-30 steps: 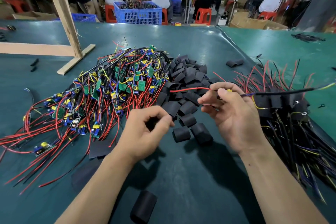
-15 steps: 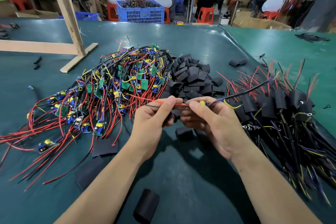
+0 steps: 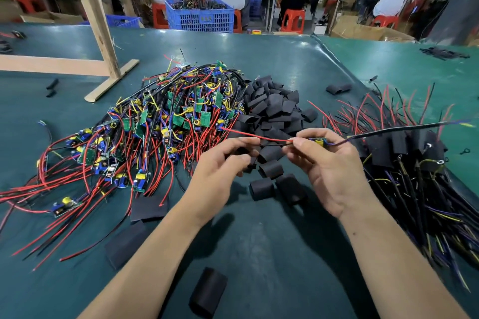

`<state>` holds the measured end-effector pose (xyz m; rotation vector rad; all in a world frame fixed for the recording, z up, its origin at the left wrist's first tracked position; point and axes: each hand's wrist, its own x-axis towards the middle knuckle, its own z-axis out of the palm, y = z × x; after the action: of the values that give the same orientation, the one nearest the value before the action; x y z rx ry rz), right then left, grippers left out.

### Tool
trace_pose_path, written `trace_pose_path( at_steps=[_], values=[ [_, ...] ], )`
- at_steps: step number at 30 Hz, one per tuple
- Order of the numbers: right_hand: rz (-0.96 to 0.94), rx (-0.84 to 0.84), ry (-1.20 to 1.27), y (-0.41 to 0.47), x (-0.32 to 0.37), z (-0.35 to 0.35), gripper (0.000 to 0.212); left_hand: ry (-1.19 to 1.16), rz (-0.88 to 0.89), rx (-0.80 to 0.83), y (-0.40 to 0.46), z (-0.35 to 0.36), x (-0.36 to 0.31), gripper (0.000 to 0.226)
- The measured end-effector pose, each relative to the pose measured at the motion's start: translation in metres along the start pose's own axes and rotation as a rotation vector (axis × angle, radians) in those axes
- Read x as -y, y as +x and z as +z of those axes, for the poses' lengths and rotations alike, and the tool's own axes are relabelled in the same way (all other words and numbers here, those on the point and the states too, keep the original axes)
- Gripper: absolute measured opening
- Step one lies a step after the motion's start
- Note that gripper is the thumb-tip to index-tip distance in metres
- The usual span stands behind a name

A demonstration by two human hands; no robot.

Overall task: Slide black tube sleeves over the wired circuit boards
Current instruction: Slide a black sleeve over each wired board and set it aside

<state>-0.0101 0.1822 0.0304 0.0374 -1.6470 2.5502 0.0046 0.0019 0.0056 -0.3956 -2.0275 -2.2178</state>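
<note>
Here the small wired circuit board (image 3: 320,141) sits pinched in the right hand (image 3: 329,171), its red and black leads (image 3: 259,137) running leftward. The left hand (image 3: 220,171), fingers curled around a short black tube sleeve (image 3: 239,151), is threaded onto those leads, so the sleeve's path to the board runs rightward along them.

we see both our bare forearms reaching forward from the lower edge, converging toward the middle. our left hand (image 3: 220,166) is raised with its back toward us, fingers curled and thumb meeting the fingertips in a pinch. our right hand (image 3: 329,163) sits just beside it, palm turned inward, thumb and forefinger pinched together while the other fingers curl loosely beneath. the two hands are close but apart.
</note>
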Motion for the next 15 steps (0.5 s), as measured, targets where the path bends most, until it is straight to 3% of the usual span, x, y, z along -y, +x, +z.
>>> trace_pose_path(
  at_steps=[6, 15],
  values=[
    [0.055, -0.051, -0.032, 0.003, 0.007, -0.01, 0.019, 0.067, -0.064, -0.065, 0.003, -0.014, 0.0, 0.028],
    [0.169, -0.036, -0.049, 0.006, 0.012, -0.02, 0.016, 0.245, 0.059, -0.141, 0.005, -0.015, -0.003, 0.04]
  ],
)
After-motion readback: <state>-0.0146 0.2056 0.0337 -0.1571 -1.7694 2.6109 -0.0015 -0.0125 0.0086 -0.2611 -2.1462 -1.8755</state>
